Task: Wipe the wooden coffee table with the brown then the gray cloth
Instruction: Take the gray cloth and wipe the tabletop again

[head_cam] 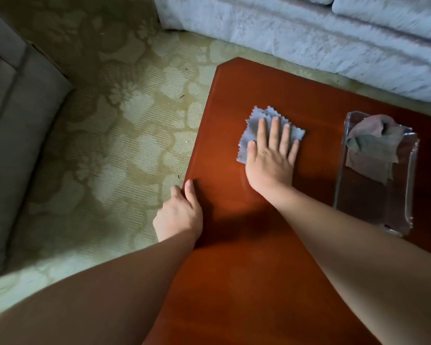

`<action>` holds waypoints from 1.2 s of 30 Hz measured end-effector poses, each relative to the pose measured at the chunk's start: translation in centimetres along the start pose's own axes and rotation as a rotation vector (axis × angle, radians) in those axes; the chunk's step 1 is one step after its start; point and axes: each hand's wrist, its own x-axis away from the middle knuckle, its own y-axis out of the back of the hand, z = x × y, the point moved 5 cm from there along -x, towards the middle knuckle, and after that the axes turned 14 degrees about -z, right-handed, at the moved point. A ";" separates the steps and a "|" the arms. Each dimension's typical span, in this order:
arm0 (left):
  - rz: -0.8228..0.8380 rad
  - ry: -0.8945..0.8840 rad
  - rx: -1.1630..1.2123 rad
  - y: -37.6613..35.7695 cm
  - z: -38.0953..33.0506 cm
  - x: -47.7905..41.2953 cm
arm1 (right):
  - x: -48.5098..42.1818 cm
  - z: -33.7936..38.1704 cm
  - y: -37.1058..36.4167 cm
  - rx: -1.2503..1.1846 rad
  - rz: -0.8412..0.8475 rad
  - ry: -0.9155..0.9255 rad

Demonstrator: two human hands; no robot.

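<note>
The reddish wooden coffee table (234, 270) fills the lower right of the head view. A gray cloth (253, 125) with zigzag edges lies flat on it near the far left corner. My right hand (271, 155) presses down on that cloth with straight, spread fingers. My left hand (179, 212) holds the table's left edge, thumb on top and fingers curled over the side. The brown cloth (373, 148) lies crumpled in a clear tray (412, 185) to the right, apart from both hands.
A pale blue sofa (309, 33) runs along the table's far side. A gray upholstered seat (15, 145) stands at the left. Patterned green-beige carpet (122, 133) covers the floor between them.
</note>
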 end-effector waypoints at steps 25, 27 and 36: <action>-0.140 -0.007 -0.035 -0.8 0.3 -0.4 | 14.0 -7.8 0.3 0.042 -0.109 -0.082; -0.131 -0.004 -0.040 -0.8 0.4 -0.5 | 15.4 -4.5 0.2 0.020 -0.115 -0.004; -0.029 0.026 0.163 -0.6 1.5 -0.3 | 20.2 1.4 0.2 -0.029 -0.053 0.276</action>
